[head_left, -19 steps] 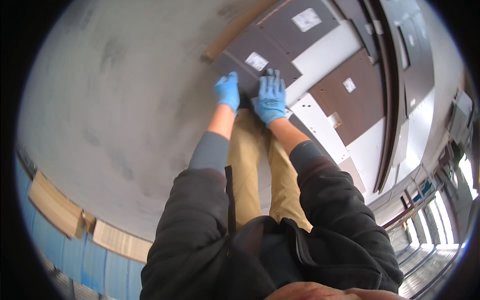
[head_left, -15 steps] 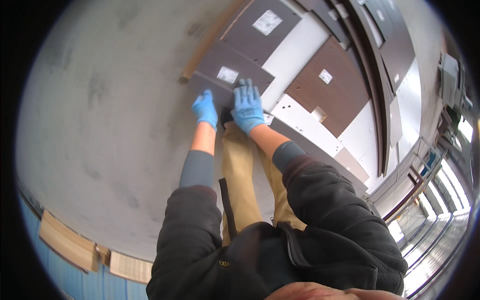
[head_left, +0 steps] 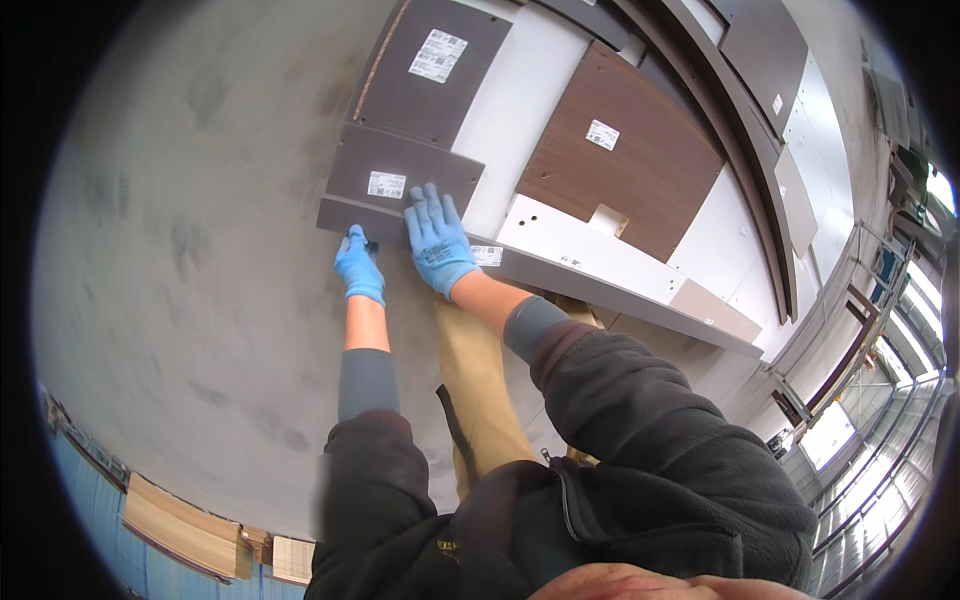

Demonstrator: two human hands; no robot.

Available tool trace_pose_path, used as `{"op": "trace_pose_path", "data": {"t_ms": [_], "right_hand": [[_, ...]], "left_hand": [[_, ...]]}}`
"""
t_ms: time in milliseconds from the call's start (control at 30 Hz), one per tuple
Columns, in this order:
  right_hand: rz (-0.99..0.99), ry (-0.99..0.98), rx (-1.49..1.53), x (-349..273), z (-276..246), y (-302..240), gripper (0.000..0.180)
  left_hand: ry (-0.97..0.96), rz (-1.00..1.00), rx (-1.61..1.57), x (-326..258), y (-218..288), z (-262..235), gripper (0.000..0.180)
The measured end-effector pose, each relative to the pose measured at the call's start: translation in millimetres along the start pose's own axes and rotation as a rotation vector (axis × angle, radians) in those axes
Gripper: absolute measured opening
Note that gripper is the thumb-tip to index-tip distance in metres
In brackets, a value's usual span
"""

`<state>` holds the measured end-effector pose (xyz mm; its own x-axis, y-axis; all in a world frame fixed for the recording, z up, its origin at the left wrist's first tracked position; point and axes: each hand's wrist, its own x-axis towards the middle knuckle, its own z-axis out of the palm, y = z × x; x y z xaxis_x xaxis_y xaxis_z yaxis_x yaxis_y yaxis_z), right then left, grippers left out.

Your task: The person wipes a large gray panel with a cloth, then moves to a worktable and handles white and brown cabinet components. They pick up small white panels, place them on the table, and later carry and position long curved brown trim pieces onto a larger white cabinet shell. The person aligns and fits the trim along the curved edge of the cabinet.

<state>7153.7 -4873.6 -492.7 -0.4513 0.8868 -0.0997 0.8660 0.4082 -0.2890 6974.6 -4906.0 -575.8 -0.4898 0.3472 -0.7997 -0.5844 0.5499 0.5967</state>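
Head view shows a person bent over a grey concrete floor (head_left: 180,230), both hands in blue gloves at the near end of a dark grey board (head_left: 400,185) with a white label (head_left: 386,184). That board lies on a stack of brown and white boards (head_left: 620,160) spread across the floor. The left hand (head_left: 358,266) curls around the board's lower edge near its corner, fingers closed on it. The right hand (head_left: 437,240) lies flat and spread on the board's top face, pressing rather than gripping. I judge the step to be getting hold of this board to lift or slide it; the next move would call for the right hand to find an edge too. Compared with half a second ago, the stack sits lower and closer in the picture, and the hands are further apart.
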Motion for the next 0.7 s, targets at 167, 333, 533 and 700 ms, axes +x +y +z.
{"op": "trace_pose_path", "data": {"t_ms": [167, 333, 533, 700], "right_hand": [[-0.040, -0.055, 0.241, -1, -27, 27, 0.065], [-0.142, 0.193, 0.228, 0, -91, 157, 0.057], [0.227, 0.362, -0.250, -33, -178, 412, 0.055], [0.698, 0.085, -0.565, -68, -208, 569, 0.081]], "left_hand": [[-0.077, -0.049, 0.042, 11, -1, -14, 0.036], [0.050, 0.091, 0.266, -3, 11, -4, 0.045], [0.303, 0.353, 0.566, -82, 19, 31, 0.068], [0.343, 0.568, 0.926, -132, -2, 45, 0.067]]}}
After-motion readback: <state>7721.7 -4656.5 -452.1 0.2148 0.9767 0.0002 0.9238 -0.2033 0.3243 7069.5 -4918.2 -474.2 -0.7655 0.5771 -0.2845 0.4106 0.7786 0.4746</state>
